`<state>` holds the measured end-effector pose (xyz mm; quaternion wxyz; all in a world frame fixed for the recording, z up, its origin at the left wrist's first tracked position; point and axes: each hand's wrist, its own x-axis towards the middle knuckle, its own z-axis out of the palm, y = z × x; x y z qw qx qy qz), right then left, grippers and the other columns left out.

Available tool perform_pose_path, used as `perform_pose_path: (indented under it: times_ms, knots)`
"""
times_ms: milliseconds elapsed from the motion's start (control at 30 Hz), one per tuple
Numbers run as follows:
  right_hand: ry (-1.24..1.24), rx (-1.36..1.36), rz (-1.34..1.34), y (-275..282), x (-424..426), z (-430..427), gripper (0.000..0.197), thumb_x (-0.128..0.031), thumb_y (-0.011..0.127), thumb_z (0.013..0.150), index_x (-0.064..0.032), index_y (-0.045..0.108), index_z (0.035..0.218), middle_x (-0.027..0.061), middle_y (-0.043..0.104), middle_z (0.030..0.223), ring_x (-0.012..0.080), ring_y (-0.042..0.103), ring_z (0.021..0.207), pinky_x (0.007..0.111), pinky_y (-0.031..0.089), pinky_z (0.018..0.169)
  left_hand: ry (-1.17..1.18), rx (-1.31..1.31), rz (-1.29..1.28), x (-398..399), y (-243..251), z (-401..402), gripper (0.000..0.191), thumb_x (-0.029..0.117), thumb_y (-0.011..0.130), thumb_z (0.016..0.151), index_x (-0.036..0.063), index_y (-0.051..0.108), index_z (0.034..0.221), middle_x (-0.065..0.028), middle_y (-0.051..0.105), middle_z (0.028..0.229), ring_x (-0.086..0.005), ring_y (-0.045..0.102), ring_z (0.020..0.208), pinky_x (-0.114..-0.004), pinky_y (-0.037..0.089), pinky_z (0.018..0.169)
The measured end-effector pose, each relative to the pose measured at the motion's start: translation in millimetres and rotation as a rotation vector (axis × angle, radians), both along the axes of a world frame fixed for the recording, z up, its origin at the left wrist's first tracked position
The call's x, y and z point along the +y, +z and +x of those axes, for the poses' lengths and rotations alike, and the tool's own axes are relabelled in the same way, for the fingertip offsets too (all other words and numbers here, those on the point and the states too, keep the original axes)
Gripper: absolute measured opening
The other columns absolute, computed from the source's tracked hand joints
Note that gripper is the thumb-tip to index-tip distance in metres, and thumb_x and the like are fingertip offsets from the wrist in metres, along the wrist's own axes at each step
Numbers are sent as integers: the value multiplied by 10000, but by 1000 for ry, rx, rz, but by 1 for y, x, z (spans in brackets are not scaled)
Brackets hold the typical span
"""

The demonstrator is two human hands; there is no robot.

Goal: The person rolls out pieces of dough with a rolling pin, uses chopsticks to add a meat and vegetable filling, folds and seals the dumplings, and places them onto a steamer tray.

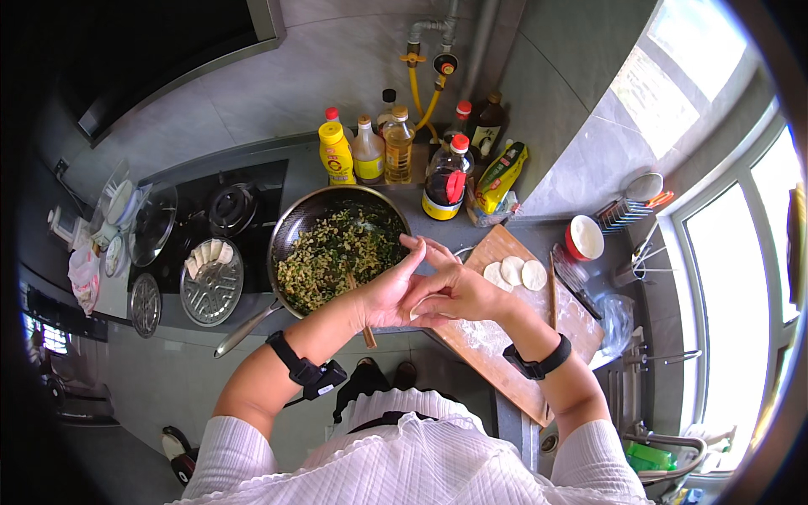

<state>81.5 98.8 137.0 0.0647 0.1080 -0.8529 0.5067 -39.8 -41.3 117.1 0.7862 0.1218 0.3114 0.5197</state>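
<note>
My left hand (386,297) and my right hand (464,291) meet in front of me, above the counter edge between the pan and the board. Between them is a piece of pale dough (432,307), mostly hidden by my fingers; whether it is folded or filled I cannot tell. To the left sits a steel frying pan (281,218) holding chopped greens and yellow bits of filling (328,252). Wooden chopsticks (368,334) stick out of it over the near rim. Three round dough wrappers (512,273) lie on the floured wooden board (492,338) at right.
Several shaped dumplings (209,254) rest on a perforated metal steamer plate (211,293). The pan handle (243,333) juts over the counter edge. Behind stand an oil bottle (399,148) and a dark sauce jug (446,180). A rolling pin (553,290), a knife (584,300) and a red bowl (584,238) are right.
</note>
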Motion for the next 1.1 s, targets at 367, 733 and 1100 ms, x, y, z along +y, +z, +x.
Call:
perform_pose_path:
  times_ms: [367,733,1100]
  knots:
    - [82,-56,251,-1,-5,5,116,-134,749,700,-177,763,806,183,451,1448,385,278,1400,528,198,1115,-85,10,-29,9,6,-2,790,793,250,865,193,466,1331,-87,538,1273,-236,604,1108,-438,541,910]
    - [-115,-62,260,-13,-5,18,159,-185,762,737,-168,746,893,81,587,1218,369,357,1320,499,270,1056,-50,42,-6,15,-2,-1,831,804,257,860,174,471,1359,-83,558,1265,-214,618,1072,-400,519,933]
    - [-513,71,130,-44,-7,87,372,-53,732,753,-96,688,1120,132,645,1159,326,631,1032,401,510,877,-176,-180,-44,45,-50,23,967,805,259,858,24,396,1412,-157,534,1350,-315,573,1185,-484,437,1041]
